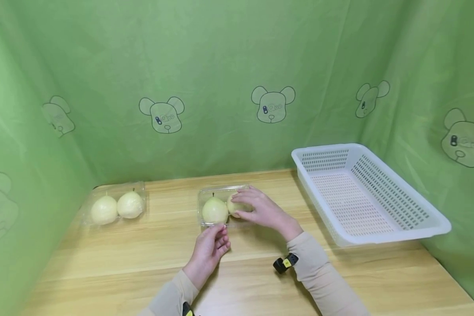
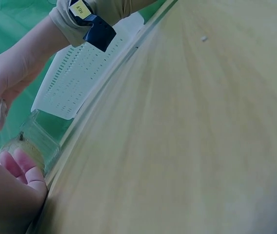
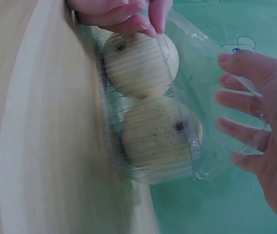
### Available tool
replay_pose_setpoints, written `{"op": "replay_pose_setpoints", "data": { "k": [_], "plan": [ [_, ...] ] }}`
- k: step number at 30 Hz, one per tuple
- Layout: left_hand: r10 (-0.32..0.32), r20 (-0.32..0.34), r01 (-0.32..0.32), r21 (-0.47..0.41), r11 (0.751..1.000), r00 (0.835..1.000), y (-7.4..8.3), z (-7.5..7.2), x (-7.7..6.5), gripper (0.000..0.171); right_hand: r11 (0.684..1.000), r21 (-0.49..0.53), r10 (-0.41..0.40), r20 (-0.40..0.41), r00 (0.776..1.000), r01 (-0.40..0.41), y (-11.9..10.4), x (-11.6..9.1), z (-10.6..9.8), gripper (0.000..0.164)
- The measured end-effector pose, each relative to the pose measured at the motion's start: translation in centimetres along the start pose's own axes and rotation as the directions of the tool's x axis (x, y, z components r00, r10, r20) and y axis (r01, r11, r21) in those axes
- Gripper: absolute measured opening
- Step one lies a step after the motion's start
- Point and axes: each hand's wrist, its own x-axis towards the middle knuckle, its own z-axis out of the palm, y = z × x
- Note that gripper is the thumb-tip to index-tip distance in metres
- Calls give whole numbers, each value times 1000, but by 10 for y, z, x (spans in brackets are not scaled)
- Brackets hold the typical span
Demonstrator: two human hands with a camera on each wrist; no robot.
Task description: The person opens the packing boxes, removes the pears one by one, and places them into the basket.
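A clear plastic clamshell box [image 1: 200, 208] on the table holds two pale yellow pears, the left one [image 1: 215, 211] stem up and the right one [image 3: 160, 134] partly behind my right hand in the head view. The box's lid [image 3: 197, 78] stands raised from the base in the right wrist view. With thumb and fingertips, my left hand [image 1: 208, 249] pinches the box's front rim. My right hand [image 1: 263, 210] reaches over the box's right side, fingers spread and fairly straight against the lid. Part of those fingers shows through the plastic.
To the left lies a second clear box [image 1: 117, 188] with two pears [image 1: 104, 210]. A white slotted basket [image 1: 379, 239] stands at the right of the wooden table [image 1: 245, 285]. Green curtain [image 1: 221, 57] surrounds the back and sides.
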Motion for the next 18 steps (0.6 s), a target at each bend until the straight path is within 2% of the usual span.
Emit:
{"op": "replay_pose_setpoints", "data": {
  "k": [10, 18],
  "plan": [
    [-9, 3, 9, 2, 1000, 1000, 2, 2, -1, 8, 998, -23, -57, -127, 990, 55, 3, 0, 6, 35],
    [-5, 6, 5, -6, 1000, 1000, 1, 2, 0, 7, 999, 16, -34, -141, 989, 37, 4, 0, 7, 35]
  ]
}}
